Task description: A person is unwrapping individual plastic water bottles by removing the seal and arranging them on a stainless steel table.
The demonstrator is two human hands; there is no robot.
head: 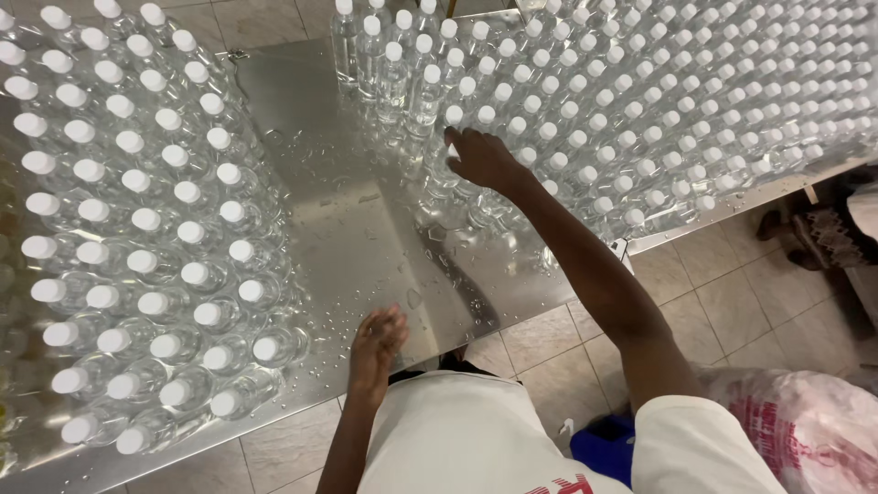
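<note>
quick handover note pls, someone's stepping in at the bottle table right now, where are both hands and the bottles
Right hand: reaching across to the near edge of the big block of white-capped clear bottles, fingers among the front ones; grip not clear.
Left hand: empty, fingers curled, resting at the near edge of the wet steel table.
A second bottle block stands at left, with a bare wet lane between the two.
Nothing is lifted yet; both blocks stand upright.

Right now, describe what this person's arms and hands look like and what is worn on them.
Both arms are bare from the short sleeves down. The left hand and right hand wear no gloves, and no rings, watch or bracelet show. The white T-shirt has short sleeves and a bit of red print at its lower edge.
</note>
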